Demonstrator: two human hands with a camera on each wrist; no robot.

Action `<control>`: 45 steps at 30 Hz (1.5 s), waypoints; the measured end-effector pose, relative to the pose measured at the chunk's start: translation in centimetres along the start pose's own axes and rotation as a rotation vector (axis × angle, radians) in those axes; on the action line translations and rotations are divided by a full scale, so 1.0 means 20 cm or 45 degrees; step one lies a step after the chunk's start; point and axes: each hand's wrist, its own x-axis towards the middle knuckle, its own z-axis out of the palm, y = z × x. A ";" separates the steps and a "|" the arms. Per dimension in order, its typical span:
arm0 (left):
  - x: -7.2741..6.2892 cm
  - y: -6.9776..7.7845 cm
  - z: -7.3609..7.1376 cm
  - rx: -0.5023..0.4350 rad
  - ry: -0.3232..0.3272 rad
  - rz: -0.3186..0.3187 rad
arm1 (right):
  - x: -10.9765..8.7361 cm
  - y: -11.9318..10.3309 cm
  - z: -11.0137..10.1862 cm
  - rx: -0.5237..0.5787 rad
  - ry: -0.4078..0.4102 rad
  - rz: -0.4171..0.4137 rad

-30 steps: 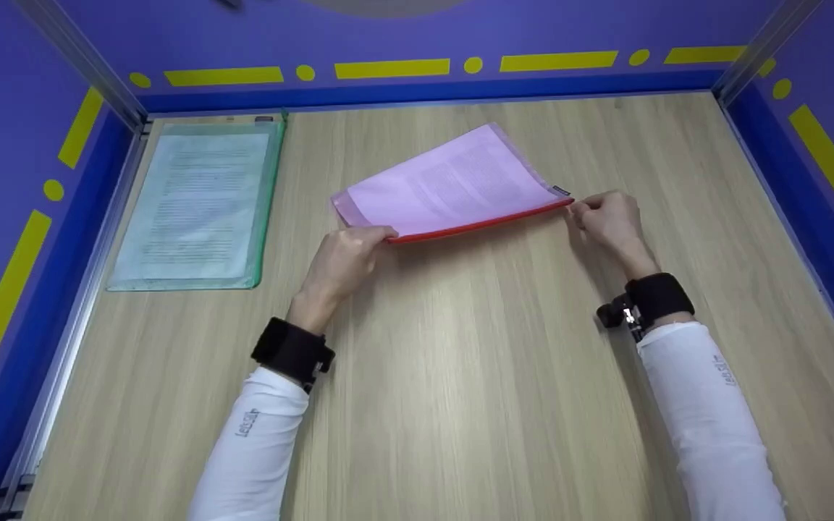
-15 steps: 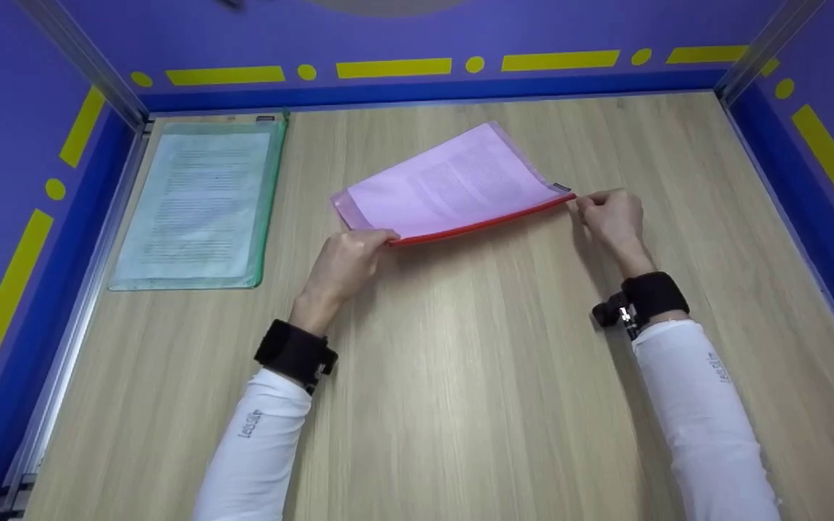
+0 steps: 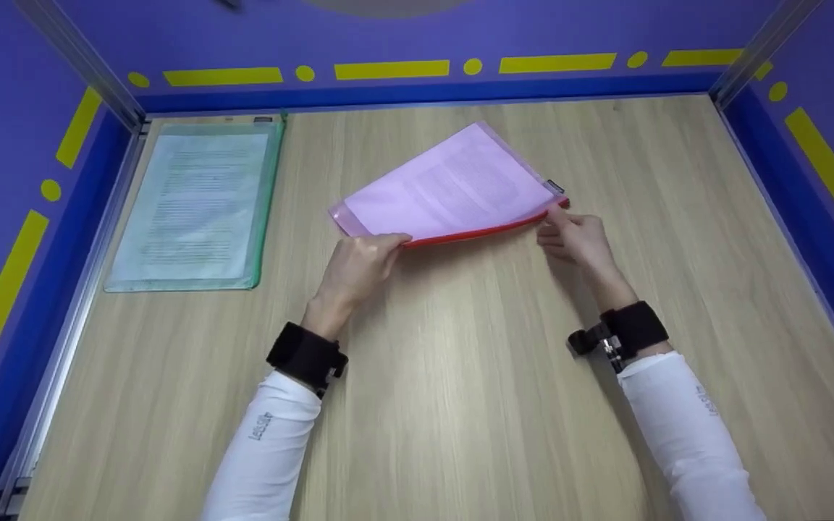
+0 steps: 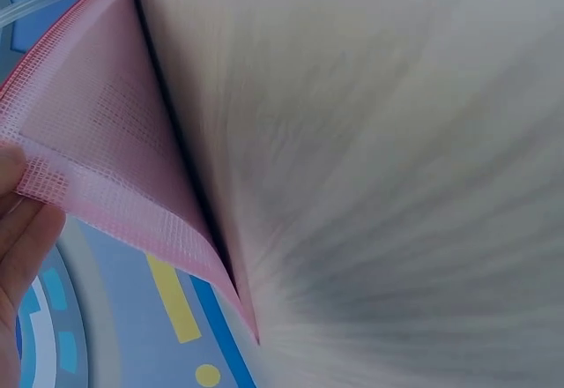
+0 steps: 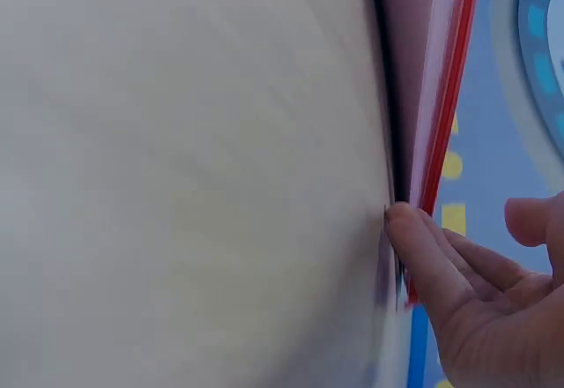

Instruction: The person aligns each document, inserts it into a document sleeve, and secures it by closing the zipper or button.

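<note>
A pink mesh zip document pouch (image 3: 446, 181) with a printed sheet inside lies askew on the table, its red zip edge raised toward me. My left hand (image 3: 363, 268) pinches that edge at its near left corner, and the left wrist view shows the fingers (image 4: 31, 247) at the mesh (image 4: 97, 115). Near the right end of the edge is my right hand (image 3: 580, 242). In the right wrist view, its straight fingers (image 5: 432, 264) touch the underside beside the red zip (image 5: 454, 79), with the thumb (image 5: 529, 220) held apart. A dark tag sits at the right corner.
A green-edged mesh zip pouch (image 3: 192, 210) with a printed sheet lies flat at the table's left. The wooden table (image 3: 460, 405) is bounded by blue-purple walls (image 3: 388, 43) with yellow marks at the back and sides.
My right hand has come off the right corner, moving left and nearer along the red edge, its fingers loosening. The left hand has shifted slightly right, still pinching, and the pouch has turned a little.
</note>
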 end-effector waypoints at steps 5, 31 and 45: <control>0.02 0.03 0.01 0.000 -0.013 0.051 | -0.06 0.02 0.13 0.241 -0.271 0.071; 0.01 0.16 0.13 -0.047 -0.400 0.144 | -0.04 -0.04 0.60 0.931 0.093 0.200; 0.01 -0.03 0.07 -0.172 -0.230 -0.457 | -0.03 0.00 0.46 0.694 0.046 0.160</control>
